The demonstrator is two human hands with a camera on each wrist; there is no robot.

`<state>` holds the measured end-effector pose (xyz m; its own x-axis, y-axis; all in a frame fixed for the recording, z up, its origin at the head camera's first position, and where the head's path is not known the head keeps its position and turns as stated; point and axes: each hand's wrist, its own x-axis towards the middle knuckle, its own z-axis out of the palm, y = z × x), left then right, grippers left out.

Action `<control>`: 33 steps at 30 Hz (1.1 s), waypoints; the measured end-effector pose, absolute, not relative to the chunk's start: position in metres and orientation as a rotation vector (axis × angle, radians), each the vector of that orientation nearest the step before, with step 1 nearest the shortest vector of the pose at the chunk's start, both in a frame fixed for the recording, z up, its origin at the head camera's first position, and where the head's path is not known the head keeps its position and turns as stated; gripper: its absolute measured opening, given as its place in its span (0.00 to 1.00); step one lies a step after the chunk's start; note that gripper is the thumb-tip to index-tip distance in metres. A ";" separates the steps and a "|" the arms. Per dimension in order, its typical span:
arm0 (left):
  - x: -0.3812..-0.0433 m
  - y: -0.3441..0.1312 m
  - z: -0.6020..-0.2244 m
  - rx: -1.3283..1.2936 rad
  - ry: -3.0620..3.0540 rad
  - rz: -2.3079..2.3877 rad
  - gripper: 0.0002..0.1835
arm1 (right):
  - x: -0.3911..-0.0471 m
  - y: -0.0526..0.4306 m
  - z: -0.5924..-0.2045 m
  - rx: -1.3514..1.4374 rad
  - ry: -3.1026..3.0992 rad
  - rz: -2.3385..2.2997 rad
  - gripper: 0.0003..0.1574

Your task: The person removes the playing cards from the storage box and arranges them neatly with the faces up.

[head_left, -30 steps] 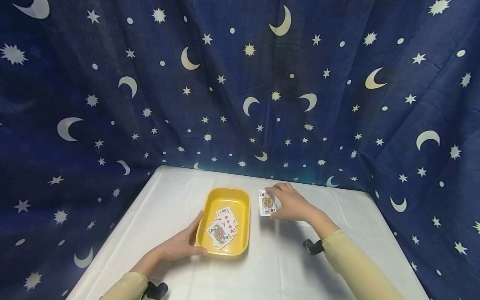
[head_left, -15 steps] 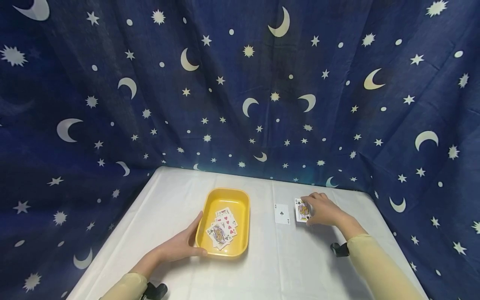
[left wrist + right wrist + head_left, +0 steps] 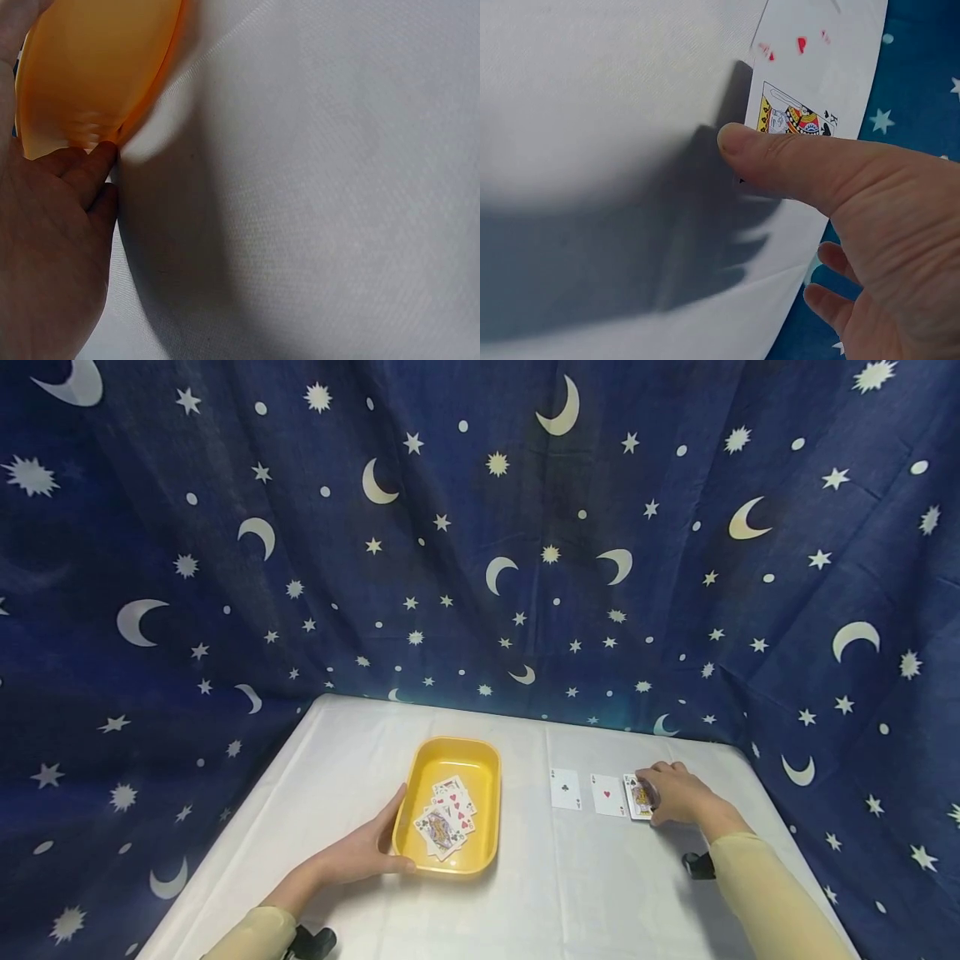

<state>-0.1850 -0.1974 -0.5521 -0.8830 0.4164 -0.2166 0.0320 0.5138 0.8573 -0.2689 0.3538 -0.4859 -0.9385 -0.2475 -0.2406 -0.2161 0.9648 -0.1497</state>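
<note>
My left hand (image 3: pixel 358 850) grips the near left corner of a yellow tray (image 3: pixel 492 810), its thumb along the near end and its fingers along the left side. Inside lie several face-up playing cards (image 3: pixel 442 827) in an overlapping pile, a clubs face card on top. At the right, my right hand (image 3: pixel 678 795) holds a king of spades (image 3: pixel 637 797) by its edges between thumb and fingers, low over the tablecloth. In the right wrist view, the thumb covers part of the king (image 3: pixel 791 112). Just left of it lies an ace of hearts (image 3: pixel 608 795), then an ace of clubs (image 3: pixel 565 789).
A white cloth (image 3: pixel 525 893) with a few creases covers the table. Behind and at the sides hangs a dark blue curtain (image 3: pixel 450 568) with moons and stars. The right hand is near the table's right edge.
My right hand has moved right with the king of spades. The ace of clubs, then the ace of hearts, have come into view on the cloth. The left hand and tray stay put.
</note>
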 end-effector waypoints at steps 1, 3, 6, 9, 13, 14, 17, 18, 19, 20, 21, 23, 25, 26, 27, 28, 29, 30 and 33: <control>-0.185 -0.198 -0.552 0.369 2.363 1.324 0.68 | -0.269 0.355 -0.486 -0.323 2.847 -0.178 0.53; -0.185 -0.198 -0.553 0.369 2.362 1.324 0.68 | -0.269 0.357 -0.487 -0.295 2.832 -0.184 0.54; -0.185 -0.198 -0.553 0.368 2.361 1.325 0.68 | -0.271 0.360 -0.488 -0.250 2.806 -0.203 0.54; -0.185 -0.197 -0.552 0.366 2.362 1.318 0.68 | -0.273 0.362 -0.489 -0.214 2.780 -0.223 0.54; -0.185 -0.197 -0.551 0.366 2.371 1.309 0.69 | -0.274 0.364 -0.490 -0.194 2.750 -0.255 0.53; -0.185 -0.197 -0.551 0.367 2.374 1.305 0.69 | -0.274 0.365 -0.490 -0.193 2.745 -0.264 0.53; -0.186 -0.197 -0.552 0.378 2.376 1.309 0.69 | -0.275 0.367 -0.491 -0.209 2.736 -0.282 0.52; -0.185 -0.198 -0.551 0.378 2.375 1.307 0.69 | -0.275 0.368 -0.492 -0.213 2.737 -0.288 0.52; -0.185 -0.198 -0.552 0.380 2.375 1.309 0.69 | -0.275 0.369 -0.493 -0.214 2.737 -0.291 0.52; -0.185 -0.198 -0.552 0.381 2.376 1.309 0.69 | -0.276 0.369 -0.494 -0.212 2.735 -0.299 0.52; -0.185 -0.198 -0.551 0.382 2.376 1.312 0.69 | -0.276 0.370 -0.495 -0.212 2.733 -0.302 0.52; -0.185 -0.198 -0.551 0.378 2.375 1.313 0.69 | -0.276 0.370 -0.496 -0.202 2.729 -0.306 0.52; -0.184 -0.197 -0.551 0.373 2.374 1.314 0.69 | -0.277 0.369 -0.496 -0.190 2.723 -0.310 0.52; -0.184 -0.197 -0.551 0.372 2.374 1.315 0.69 | -0.278 0.369 -0.496 -0.188 2.721 -0.310 0.53; -0.184 -0.197 -0.551 0.371 2.374 1.314 0.68 | -0.278 0.370 -0.496 -0.183 2.719 -0.309 0.53; -0.184 -0.197 -0.551 0.371 2.374 1.313 0.68 | -0.278 0.370 -0.497 -0.177 2.718 -0.310 0.53; -0.184 -0.197 -0.551 0.371 2.376 1.311 0.68 | -0.279 0.371 -0.499 -0.167 2.718 -0.310 0.53; -0.184 -0.197 -0.551 0.373 2.377 1.309 0.68 | -0.279 0.372 -0.500 -0.161 2.717 -0.312 0.54; -0.184 -0.197 -0.551 0.370 2.381 1.300 0.68 | -0.281 0.374 -0.504 -0.147 2.718 -0.315 0.55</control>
